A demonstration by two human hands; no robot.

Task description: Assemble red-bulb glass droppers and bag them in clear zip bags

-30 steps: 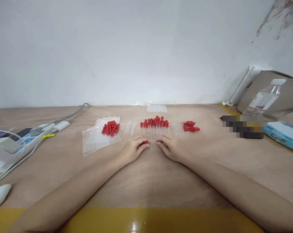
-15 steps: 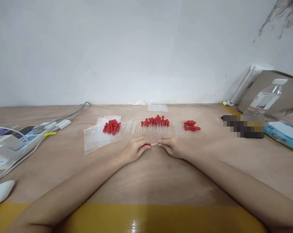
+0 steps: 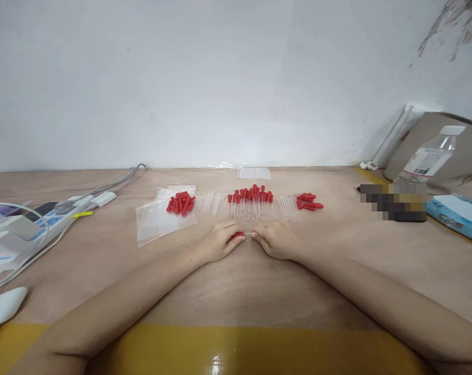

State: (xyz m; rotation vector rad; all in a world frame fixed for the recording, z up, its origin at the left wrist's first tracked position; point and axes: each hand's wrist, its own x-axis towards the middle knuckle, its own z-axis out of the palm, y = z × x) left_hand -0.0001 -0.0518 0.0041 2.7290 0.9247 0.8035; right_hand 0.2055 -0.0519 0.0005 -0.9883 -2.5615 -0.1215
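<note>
My left hand is closed on a red rubber dropper bulb, pinched between thumb and fingers. My right hand pinches a clear glass tube, whose short bare stretch shows between the two hands. Tube and bulb lie in one line and meet at my left fingertips. Beyond the hands lies a row of droppers with red bulbs. Loose clear tubes lie left of the row, and more tubes lie right of it. Loose red bulbs are piled at the left, with several others at the right.
Flat clear plastic bags lie under the left bulb pile. At the left are a white power strip with cables and a white object. On the right stand a water bottle, a blue packet and a blurred dark object.
My hands have come slightly closer together, and less of the glass tube shows between them. More of the red bulb shows at my left fingers. The view has shifted slightly.
</note>
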